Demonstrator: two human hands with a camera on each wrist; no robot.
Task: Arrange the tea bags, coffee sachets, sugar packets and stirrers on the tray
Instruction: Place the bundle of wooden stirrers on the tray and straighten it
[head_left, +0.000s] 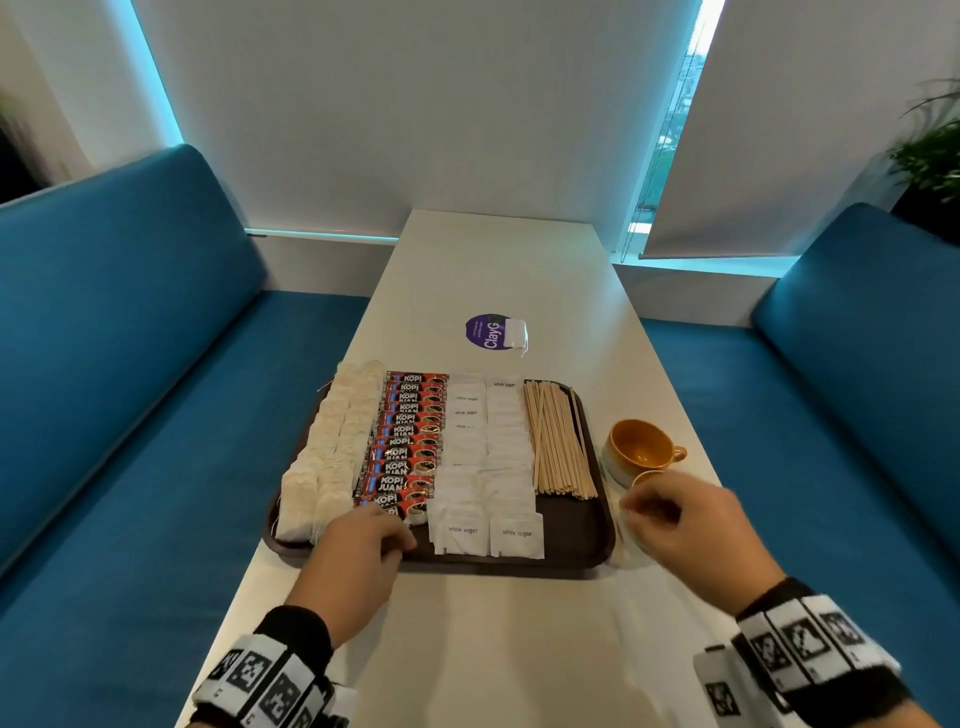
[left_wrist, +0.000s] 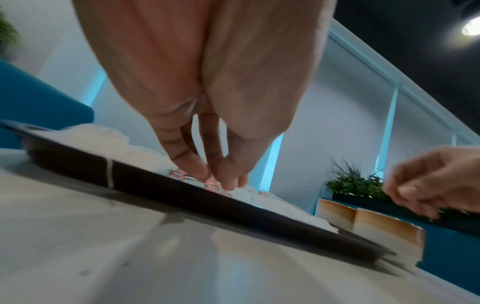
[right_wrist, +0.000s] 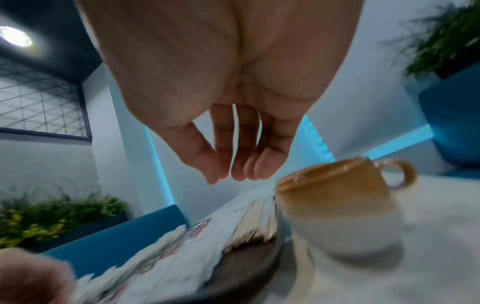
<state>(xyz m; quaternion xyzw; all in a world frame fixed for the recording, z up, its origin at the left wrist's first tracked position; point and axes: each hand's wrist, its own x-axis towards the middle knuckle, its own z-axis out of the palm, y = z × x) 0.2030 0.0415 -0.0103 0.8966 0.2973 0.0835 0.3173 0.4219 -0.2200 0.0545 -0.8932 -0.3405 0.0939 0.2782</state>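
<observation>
A dark brown tray (head_left: 519, 566) holds two columns of tea bags (head_left: 332, 457), a column of red coffee sachets (head_left: 410, 431), two columns of white sugar packets (head_left: 488, 467) and a bundle of wooden stirrers (head_left: 558, 441). My left hand (head_left: 400, 535) is at the near end of the sachet column. In the left wrist view its thumb and fingertips (left_wrist: 231, 181) come together on the nearest sachet (left_wrist: 182, 173). My right hand (head_left: 636, 506) hovers over the table just right of the tray. Its fingers (right_wrist: 267, 164) hang loosely and hold nothing.
An orange cup (head_left: 641, 447) stands right of the tray, and a second cup (head_left: 647, 477) is partly hidden behind my right hand. Beyond the tray one tea bag (head_left: 514, 335) lies on a purple sticker (head_left: 483, 332). Blue benches (head_left: 130, 364) flank the narrow white table.
</observation>
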